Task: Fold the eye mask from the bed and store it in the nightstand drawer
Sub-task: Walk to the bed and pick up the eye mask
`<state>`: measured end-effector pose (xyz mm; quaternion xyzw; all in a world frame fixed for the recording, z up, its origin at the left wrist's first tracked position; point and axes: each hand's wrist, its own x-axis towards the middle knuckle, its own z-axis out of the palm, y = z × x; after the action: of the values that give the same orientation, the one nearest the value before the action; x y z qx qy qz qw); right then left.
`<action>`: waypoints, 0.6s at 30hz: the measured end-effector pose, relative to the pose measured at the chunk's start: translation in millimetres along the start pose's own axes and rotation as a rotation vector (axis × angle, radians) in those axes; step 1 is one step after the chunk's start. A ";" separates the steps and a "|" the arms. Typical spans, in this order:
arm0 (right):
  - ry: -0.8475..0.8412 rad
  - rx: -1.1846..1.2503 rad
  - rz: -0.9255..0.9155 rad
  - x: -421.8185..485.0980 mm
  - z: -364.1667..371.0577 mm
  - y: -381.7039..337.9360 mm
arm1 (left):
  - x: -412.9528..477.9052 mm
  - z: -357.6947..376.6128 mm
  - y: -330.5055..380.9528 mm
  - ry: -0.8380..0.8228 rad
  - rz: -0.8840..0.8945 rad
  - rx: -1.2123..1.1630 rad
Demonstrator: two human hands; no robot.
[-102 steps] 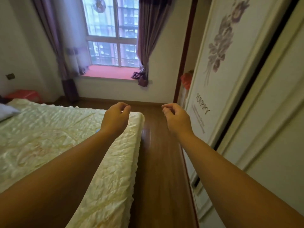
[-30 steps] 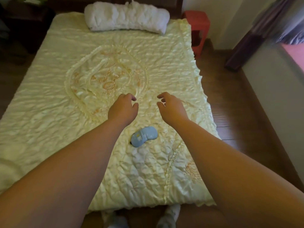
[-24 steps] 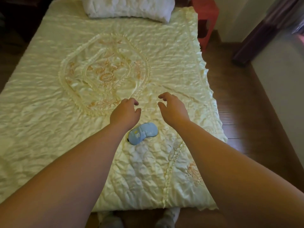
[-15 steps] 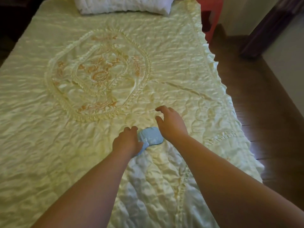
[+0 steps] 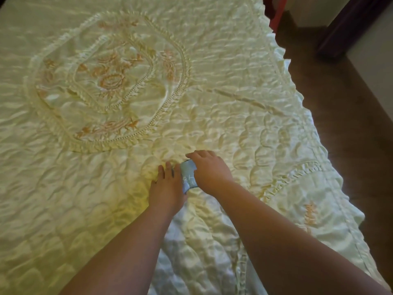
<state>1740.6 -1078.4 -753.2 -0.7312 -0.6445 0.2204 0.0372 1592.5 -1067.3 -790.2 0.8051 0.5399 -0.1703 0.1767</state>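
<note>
A small light-blue eye mask (image 5: 188,174) lies on the cream quilted bed cover (image 5: 119,177), squeezed between both hands. My left hand (image 5: 167,186) rests over its left end, fingers flat on the fabric. Over the right end, my right hand (image 5: 209,170) curls its fingers around the far edge. Only a narrow strip of the mask shows between the hands; both ends are hidden. No nightstand is in view.
The bed cover has a ruffled oval with orange embroidery (image 5: 106,81) at upper left. Its frilled right edge (image 5: 306,116) drops to a dark wooden floor (image 5: 340,107). A red stool (image 5: 274,11) and a dark curtain (image 5: 348,24) stand at top right.
I turned from the window to the bed and leaned in. Both hands dropped onto the eye mask, and it now appears bunched up narrower between them.
</note>
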 end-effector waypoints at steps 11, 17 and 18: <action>-0.077 0.128 0.102 0.6 -14.0 -6.5 | 2.5 -40.8 -5.2 0.077 -0.039 -0.326; 0.048 0.319 0.141 -13.2 -70.1 -27.4 | -23.4 -98.0 -1.7 0.155 -0.078 -0.688; 0.070 0.362 0.153 -16.9 -80.6 -32.6 | -28.9 -109.0 -0.5 0.169 -0.077 -0.718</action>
<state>1739.1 -1070.6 -665.0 -0.7667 -0.5351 0.3093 0.1739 1590.8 -1039.5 -680.8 0.6821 0.6078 0.0907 0.3963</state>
